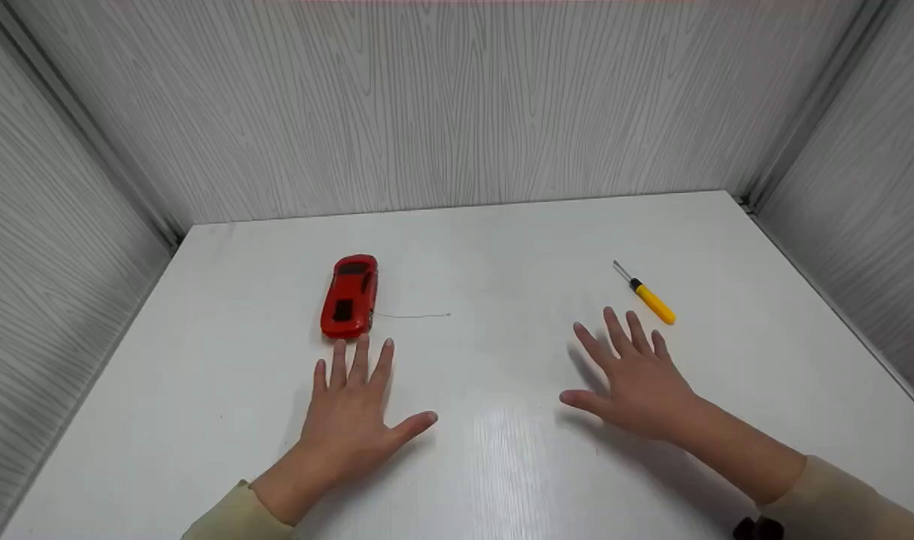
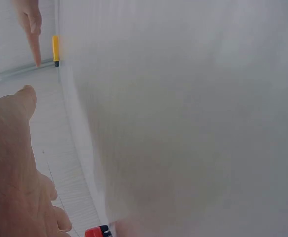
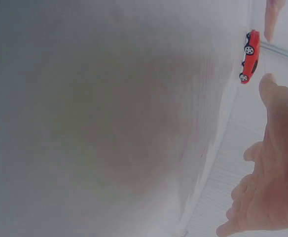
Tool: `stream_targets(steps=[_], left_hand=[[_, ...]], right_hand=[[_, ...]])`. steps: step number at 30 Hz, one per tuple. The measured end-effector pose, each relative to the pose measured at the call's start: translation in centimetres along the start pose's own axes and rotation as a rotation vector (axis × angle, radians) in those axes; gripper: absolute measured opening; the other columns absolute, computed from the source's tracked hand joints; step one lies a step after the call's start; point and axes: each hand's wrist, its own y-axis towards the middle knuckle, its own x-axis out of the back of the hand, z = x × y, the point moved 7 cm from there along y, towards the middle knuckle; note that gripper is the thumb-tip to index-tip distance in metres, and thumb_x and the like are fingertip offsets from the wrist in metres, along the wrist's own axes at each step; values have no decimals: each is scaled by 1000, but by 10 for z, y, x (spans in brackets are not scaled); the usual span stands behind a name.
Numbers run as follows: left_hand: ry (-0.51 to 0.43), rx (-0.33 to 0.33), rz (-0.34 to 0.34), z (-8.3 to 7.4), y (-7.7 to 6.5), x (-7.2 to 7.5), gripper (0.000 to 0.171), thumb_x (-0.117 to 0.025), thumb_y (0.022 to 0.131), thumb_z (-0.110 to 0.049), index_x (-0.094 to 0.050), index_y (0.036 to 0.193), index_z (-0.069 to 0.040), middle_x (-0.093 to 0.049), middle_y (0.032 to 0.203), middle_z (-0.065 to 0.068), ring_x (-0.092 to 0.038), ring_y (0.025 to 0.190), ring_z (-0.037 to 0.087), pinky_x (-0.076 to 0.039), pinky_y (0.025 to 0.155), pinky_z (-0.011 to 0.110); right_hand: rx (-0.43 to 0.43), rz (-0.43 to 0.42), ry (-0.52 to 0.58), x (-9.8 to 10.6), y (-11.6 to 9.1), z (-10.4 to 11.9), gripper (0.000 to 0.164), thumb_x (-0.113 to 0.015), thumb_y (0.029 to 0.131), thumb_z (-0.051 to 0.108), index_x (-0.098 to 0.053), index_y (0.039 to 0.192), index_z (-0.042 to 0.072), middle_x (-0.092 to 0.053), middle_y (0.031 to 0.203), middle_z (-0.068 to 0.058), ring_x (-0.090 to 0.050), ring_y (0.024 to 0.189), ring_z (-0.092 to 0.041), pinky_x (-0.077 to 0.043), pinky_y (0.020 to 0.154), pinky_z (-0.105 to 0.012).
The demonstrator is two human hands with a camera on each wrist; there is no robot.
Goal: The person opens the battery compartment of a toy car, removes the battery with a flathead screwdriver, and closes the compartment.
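On the left of the white table sits a red toy car (image 1: 351,294) with dark windows; its wheels show in the right wrist view. My left hand (image 1: 349,424) is spread palm down just in front of it, fingertips right at the car's near end and thumb pointing right. To the right lies a screwdriver (image 1: 646,295) with a yellow handle, a black collar and a thin metal shaft. My right hand (image 1: 640,386) is spread palm down over the table on its near side, fingers pointing toward it. Neither hand holds anything.
A thin line (image 1: 413,316), like a hair or wire, runs right from beside the car. Grey wood-grain panels (image 1: 457,105) stand behind the table (image 1: 494,262) and along both sides. A small dark object (image 1: 758,528) shows under the right sleeve.
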Motion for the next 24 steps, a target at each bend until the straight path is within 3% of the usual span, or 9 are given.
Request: stream_targets(steps=[11,17,24], left_hand=[[21,-23,-53,3,-4,10,118,-45,87,-91,-21,170,-11,-13,175,22,-3,159,51,-7,123,73],[24,-38,-100,16,-3,28,115,-51,89,-87,-24,170,-9,-18,174,22,-9,159,50,-9,124,70],[5,-78,-142,33,4,51,110,-57,91,-81,-26,169,-10,-23,173,23,-17,158,50,-15,126,66]], right_hand=[[16,-13,-39,5,6,7,105,-40,92,89,-24,171,21,-8,175,-26,-4,158,-54,-10,118,-79],[70,-38,-45,15,19,22,103,-41,94,87,-22,171,22,-6,176,-20,-3,160,-48,-10,121,-75],[151,-44,-20,30,47,55,98,-50,96,82,-22,171,25,-8,177,-14,-5,162,-39,-14,124,-69]])
